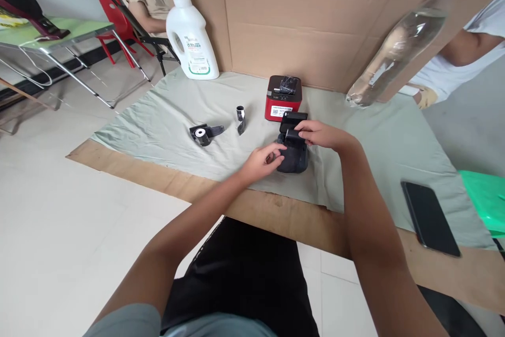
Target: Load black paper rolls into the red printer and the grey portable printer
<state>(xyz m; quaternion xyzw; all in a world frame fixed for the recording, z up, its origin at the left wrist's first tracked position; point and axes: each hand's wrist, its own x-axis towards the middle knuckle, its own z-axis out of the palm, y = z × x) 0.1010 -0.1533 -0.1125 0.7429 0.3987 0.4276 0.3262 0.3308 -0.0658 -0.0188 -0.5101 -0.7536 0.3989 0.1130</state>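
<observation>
A small black device (293, 162) with a raised lid (292, 118), much like a portable roll printer, sits on the cloth before me. My left hand (262, 162) has its fingers curled against the device's left side, thumb and forefinger touching it. With the fingertips of my right hand (319, 134) I pinch a dark roll (295, 134) at the device's opening, below the lid. How far the roll sits inside is hidden. Just behind stands a red and black box (282, 101) with a white label and a dark wrapped piece on top.
Left lie a black roll with a white core (202, 136) and a shiny dark roll (240, 116). A white detergent bottle (192, 37) and a clear water bottle (398, 53) stand by the cardboard wall (284, 16). A phone (430, 217) lies right. Two people sit beyond.
</observation>
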